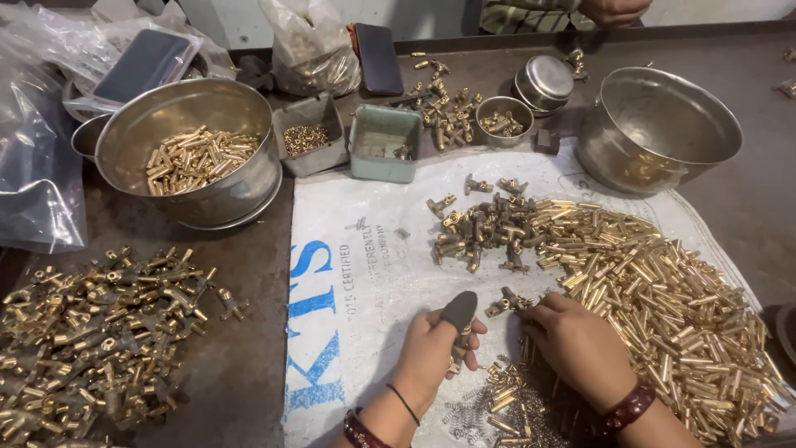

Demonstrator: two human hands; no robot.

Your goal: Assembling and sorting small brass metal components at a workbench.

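My left hand (431, 353) is closed around a small brass fitting, with a dark rubber cap over the thumb (460, 309). Beside it, my right hand (576, 342) rests fingers-down on small brass parts (507, 304) lying on a white woven sack (373, 274). A large heap of brass tubes (663, 290) spreads to the right of that hand. Darker T-shaped brass fittings (481, 228) are piled just beyond both hands. Small steel springs (473, 415) lie near my wrists.
A steel bowl of brass tubes (195, 153) stands at the back left and an almost empty steel bowl (659, 124) at the back right. Small trays (383, 141), a heap of assembled fittings (91, 332), plastic bags and two phones surround them. Another person's hand (609, 10) shows at the far edge.
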